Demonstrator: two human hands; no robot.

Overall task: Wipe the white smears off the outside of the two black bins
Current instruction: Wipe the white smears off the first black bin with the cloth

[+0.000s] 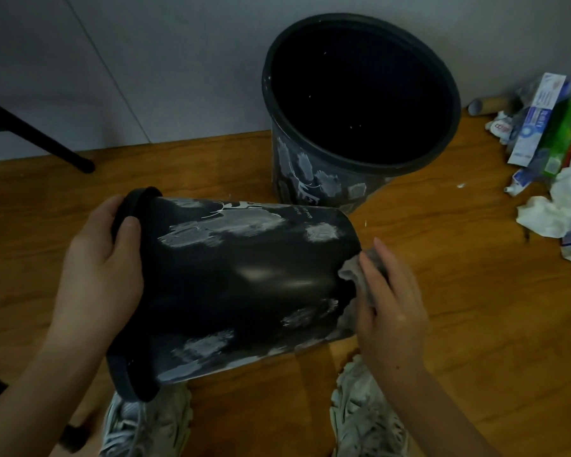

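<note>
A black bin (pixel 244 285) lies on its side in front of me, off the floor, with its rim to the left and its base to the right. White smears patch its wall along the top and bottom. My left hand (pixel 103 268) grips the rim, thumb over the edge. My right hand (pixel 393 305) holds a grey cloth (pixel 360 272) against the bin's base edge. A second black bin (pixel 314 173) stands upright behind, by the wall, its mouth open and white smears on its lower front.
A wooden floor (pixel 475 291) runs to a pale wall. A heap of litter (pixel 554 166), with toothpaste boxes, a green bottle and crumpled paper, lies at the right. A black furniture leg (pixel 40 136) slants at the left. My two shoes (pixel 366 417) stand below the bin.
</note>
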